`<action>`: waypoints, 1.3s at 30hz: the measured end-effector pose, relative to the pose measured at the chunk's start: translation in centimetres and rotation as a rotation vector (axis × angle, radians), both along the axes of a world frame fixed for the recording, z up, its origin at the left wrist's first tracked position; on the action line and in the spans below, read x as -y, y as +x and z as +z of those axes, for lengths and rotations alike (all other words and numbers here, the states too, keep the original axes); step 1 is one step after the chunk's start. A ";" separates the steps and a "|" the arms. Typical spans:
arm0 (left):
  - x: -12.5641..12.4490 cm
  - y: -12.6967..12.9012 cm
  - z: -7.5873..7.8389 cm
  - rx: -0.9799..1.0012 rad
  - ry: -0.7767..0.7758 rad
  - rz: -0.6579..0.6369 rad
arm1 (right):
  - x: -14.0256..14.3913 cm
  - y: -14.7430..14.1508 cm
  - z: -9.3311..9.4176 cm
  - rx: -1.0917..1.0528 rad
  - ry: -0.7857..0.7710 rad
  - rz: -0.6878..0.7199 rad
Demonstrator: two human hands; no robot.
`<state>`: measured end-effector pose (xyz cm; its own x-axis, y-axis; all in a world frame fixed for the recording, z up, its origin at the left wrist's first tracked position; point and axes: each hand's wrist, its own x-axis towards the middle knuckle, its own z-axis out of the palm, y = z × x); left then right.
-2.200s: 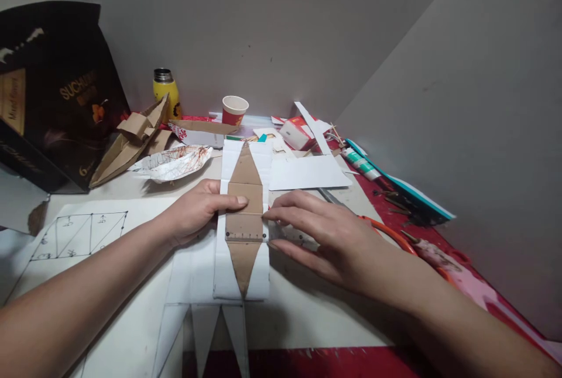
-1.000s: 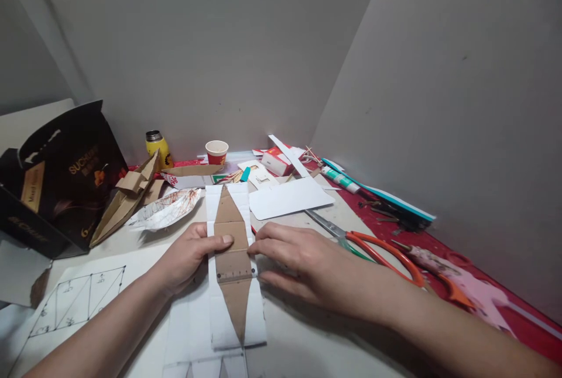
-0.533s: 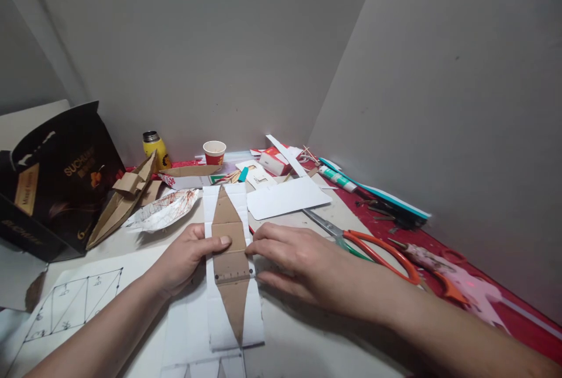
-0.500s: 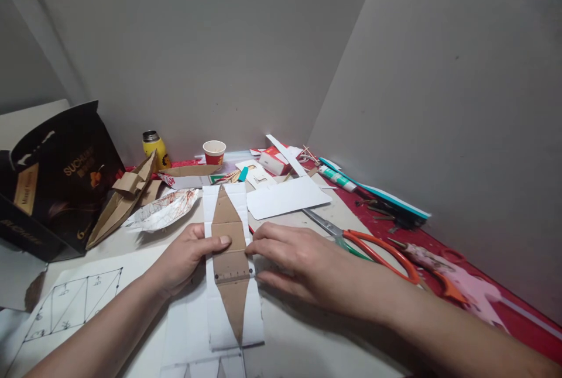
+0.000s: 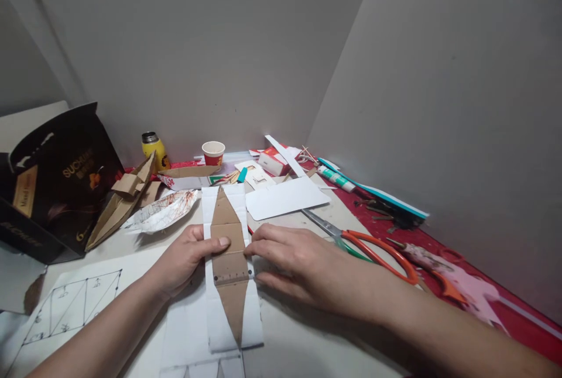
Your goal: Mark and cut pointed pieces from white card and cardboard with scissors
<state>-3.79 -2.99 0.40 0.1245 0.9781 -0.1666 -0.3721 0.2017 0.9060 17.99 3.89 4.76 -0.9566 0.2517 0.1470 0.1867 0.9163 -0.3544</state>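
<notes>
Head view: cardboard piece (image 5: 229,243) between fingers (image 5: 219,241).

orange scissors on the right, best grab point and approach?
Take the orange scissors by the handle loops at their near right end, coming from above on the right. They lie flat on the table, blades pointing away toward the white card, so the handles are the closest part. The right hand rests just left of them, beside the brown cardboard piece.

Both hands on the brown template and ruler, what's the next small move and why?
Probably press the clear ruler flat and square across the brown template. The left hand pins the template on the white card, the right hand rests on the ruler's end, and neither holds a pen.
</notes>
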 end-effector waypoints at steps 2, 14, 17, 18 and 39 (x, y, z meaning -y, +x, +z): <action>0.1 0.0 0.0 -0.007 0.008 -0.003 | 0.1 0.0 0.2 0.008 0.007 -0.005; -0.1 0.2 0.1 0.017 -0.013 -0.010 | -0.2 0.1 -0.4 -0.019 0.019 0.012; -0.2 0.1 0.0 0.033 -0.032 -0.011 | -0.3 0.1 -0.5 -0.030 0.024 0.016; -0.2 0.1 -0.1 0.037 -0.038 -0.011 | -0.3 0.1 -0.5 -0.030 0.024 0.016; -0.2 0.0 -0.4 0.074 -0.018 -0.063 | -0.3 0.3 -0.7 -0.079 0.029 0.032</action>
